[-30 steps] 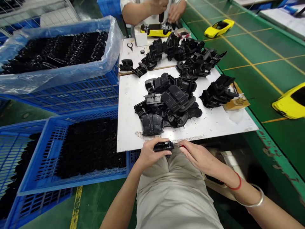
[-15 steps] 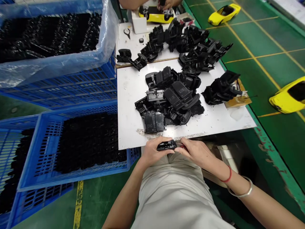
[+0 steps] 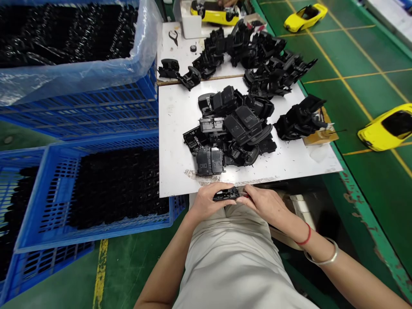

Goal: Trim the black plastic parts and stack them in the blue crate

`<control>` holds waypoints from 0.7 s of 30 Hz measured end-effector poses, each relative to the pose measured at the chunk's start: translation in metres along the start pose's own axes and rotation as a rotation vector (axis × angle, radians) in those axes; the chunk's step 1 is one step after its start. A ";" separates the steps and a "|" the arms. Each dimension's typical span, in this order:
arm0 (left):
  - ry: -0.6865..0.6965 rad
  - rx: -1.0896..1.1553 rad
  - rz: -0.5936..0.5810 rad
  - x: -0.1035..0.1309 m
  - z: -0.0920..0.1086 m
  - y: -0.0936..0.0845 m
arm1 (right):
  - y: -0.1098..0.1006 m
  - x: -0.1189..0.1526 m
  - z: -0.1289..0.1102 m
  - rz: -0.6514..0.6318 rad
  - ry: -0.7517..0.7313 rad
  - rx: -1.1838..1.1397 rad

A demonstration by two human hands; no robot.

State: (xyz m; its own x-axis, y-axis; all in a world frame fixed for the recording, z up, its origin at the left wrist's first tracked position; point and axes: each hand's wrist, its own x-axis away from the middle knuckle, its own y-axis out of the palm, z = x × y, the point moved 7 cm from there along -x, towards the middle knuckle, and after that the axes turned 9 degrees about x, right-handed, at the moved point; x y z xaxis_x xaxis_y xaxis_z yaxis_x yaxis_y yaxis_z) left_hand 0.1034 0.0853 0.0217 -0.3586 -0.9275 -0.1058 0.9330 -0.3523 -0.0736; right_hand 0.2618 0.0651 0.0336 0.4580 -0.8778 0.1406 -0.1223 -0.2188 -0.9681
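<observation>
My left hand [image 3: 206, 202] is closed around one end of a small black plastic part [image 3: 225, 195], just off the table's front edge above my lap. The part is long and narrow, with moulded detail on its upper side. Close on its right, my right hand [image 3: 265, 204] pinches a small metal-tipped tool [image 3: 242, 194] with a bit of red at its grip. The tip meets the part's right end; most of the tool is hidden by my fingers, so its exact kind is unclear. Beyond my hands lies a heap of black plastic car interior parts [image 3: 241, 124].
More black interior assemblies [image 3: 270, 64] lie farther back on the white table [image 3: 174, 141], near pliers [image 3: 174, 37]. A person's hand is by a yellow model car [image 3: 215, 13]. Blue crates [image 3: 106, 238] of black parts stand left. Yellow car bodies [image 3: 388, 128] sit on the green surface right.
The view has shifted slightly. Both hands keep their hold on the black part and the tool, with hardly any movement between them.
</observation>
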 end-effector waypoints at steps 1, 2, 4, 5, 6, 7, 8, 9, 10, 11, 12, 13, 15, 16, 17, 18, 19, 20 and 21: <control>-0.012 -0.001 0.001 0.000 -0.001 0.000 | 0.000 0.000 0.000 0.003 -0.001 0.007; -0.025 0.003 0.003 0.000 -0.001 0.000 | 0.000 0.000 -0.001 0.006 -0.002 0.016; -0.047 0.015 0.009 0.000 -0.002 -0.001 | 0.000 0.000 -0.002 0.012 -0.004 0.045; -0.052 0.020 0.009 0.000 -0.002 -0.001 | 0.000 0.000 -0.002 0.012 -0.007 0.065; -0.053 0.021 0.008 0.000 -0.003 0.000 | -0.001 0.000 -0.003 0.013 -0.011 0.088; -0.051 0.019 0.004 0.000 -0.003 0.000 | -0.001 0.000 -0.004 0.014 -0.016 0.111; -0.045 0.011 -0.001 0.000 -0.003 0.000 | -0.001 0.001 -0.004 0.016 -0.022 0.131; -0.030 0.002 -0.006 0.000 -0.002 0.000 | -0.001 0.001 -0.005 0.020 -0.030 0.148; -0.010 -0.009 -0.010 0.001 -0.002 0.001 | -0.001 0.001 -0.006 0.026 -0.041 0.161; 0.014 -0.022 -0.014 0.001 -0.001 0.001 | -0.001 0.001 -0.006 0.035 -0.051 0.171; 0.044 -0.033 -0.016 0.001 0.000 0.001 | -0.001 0.001 -0.007 0.043 -0.060 0.180; 0.079 -0.043 -0.018 0.001 0.001 0.001 | -0.001 0.001 -0.008 0.051 -0.068 0.188; 0.148 -0.057 -0.020 0.001 0.004 0.002 | -0.001 0.001 -0.009 0.068 -0.082 0.200; 0.178 -0.063 -0.019 0.001 0.005 0.002 | -0.002 0.001 -0.009 0.079 -0.088 0.206; 0.203 -0.068 -0.016 0.001 0.006 0.002 | -0.003 0.001 -0.010 0.092 -0.096 0.213; 0.219 -0.073 -0.014 0.001 0.007 0.002 | -0.003 0.001 -0.011 0.105 -0.102 0.220; 0.226 -0.078 -0.011 0.001 0.007 0.002 | -0.004 0.001 -0.011 0.116 -0.107 0.228; 0.231 -0.081 -0.007 0.001 0.007 0.002 | -0.005 0.001 -0.011 0.121 -0.111 0.235; 0.232 -0.084 -0.004 0.001 0.007 0.002 | -0.005 0.001 -0.012 0.123 -0.113 0.240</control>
State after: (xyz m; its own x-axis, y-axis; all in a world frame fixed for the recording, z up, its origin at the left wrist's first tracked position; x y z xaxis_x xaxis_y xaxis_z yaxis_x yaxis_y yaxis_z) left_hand 0.1048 0.0834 0.0289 -0.3693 -0.8691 -0.3291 0.9290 -0.3357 -0.1559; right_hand 0.2526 0.0605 0.0412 0.5499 -0.8352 0.0077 0.0228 0.0058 -0.9997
